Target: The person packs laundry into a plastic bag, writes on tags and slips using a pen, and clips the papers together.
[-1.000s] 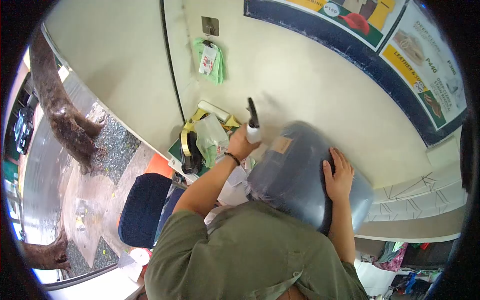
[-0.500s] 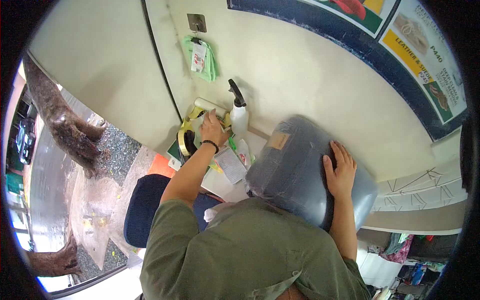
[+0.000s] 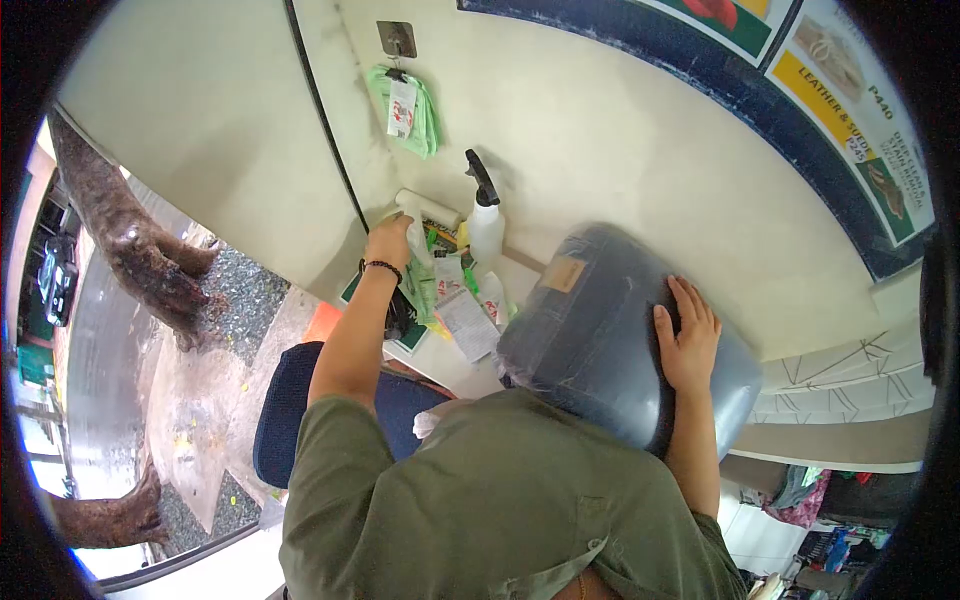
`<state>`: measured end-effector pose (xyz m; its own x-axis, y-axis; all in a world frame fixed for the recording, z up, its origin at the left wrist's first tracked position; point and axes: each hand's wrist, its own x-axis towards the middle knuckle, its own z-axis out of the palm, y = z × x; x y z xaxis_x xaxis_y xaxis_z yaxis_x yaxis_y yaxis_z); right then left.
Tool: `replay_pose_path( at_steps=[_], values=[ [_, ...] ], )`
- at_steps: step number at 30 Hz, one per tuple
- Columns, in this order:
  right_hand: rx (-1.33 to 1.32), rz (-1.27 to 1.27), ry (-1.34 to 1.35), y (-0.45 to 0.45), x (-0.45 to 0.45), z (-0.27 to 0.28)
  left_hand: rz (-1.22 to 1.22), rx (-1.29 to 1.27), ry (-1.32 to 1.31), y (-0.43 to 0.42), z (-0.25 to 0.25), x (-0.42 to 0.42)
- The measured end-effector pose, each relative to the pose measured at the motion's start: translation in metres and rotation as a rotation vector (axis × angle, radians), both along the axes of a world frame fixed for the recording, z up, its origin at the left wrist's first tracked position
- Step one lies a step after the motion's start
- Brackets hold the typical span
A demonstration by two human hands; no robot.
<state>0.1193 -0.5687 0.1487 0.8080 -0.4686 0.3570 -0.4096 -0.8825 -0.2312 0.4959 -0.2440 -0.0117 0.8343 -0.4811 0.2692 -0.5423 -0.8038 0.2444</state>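
My left hand [image 3: 389,242] is over the cluttered corner of the white table, its fingers curled and partly hidden. A pale strip [image 3: 416,240] shows beside the fingertips; I cannot make out what the hand grips. My right hand [image 3: 690,338] lies flat, fingers extended, on a dark bundle wrapped in clear plastic [image 3: 590,330], which has a brown label [image 3: 563,273]. Between the left hand and the bundle are a small spiral notepad with writing [image 3: 467,322], a light green cloth [image 3: 421,290] and a white spray bottle with a black trigger [image 3: 485,232].
A white roll [image 3: 428,208] lies against the wall. Green cloths [image 3: 408,110] hang from a hook above the table [image 3: 450,368]. A dark blue chair back [image 3: 287,410] stands at left, beside glass facing the street. Price posters [image 3: 850,110] are on the wall at upper right.
My left hand has moved left from the middle of the clutter, uncovering the green cloth. The yellow tape roll seen at its left no longer shows. My right hand stays on the bundle.
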Motion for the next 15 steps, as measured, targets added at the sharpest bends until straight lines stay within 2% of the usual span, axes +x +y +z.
replay_pose_path(
  at_steps=[3, 6, 8, 10, 12, 15],
  values=[
    [-0.004, 0.004, -0.009, 0.000, -0.001, 0.000, 0.128, -0.059, 0.179, -0.008, 0.000, -0.001],
    [-0.008, 0.011, -0.018, -0.001, -0.002, -0.002, 0.042, -0.225, 0.259, -0.023, -0.006, 0.007],
    [0.002, 0.009, -0.018, 0.000, -0.001, -0.001, 0.028, -0.657, 0.476, -0.041, -0.035, 0.009],
    [0.005, 0.008, -0.016, 0.000, -0.001, 0.000, 0.014, -0.678, 0.466, -0.045, -0.028, -0.001],
    [0.003, 0.006, -0.017, 0.000, -0.001, -0.001, -0.005, -0.286, 0.228, -0.036, -0.015, -0.013],
    [0.004, 0.014, -0.029, -0.001, -0.002, -0.003, -0.155, 0.168, 0.498, -0.031, -0.012, -0.027]
  ],
)
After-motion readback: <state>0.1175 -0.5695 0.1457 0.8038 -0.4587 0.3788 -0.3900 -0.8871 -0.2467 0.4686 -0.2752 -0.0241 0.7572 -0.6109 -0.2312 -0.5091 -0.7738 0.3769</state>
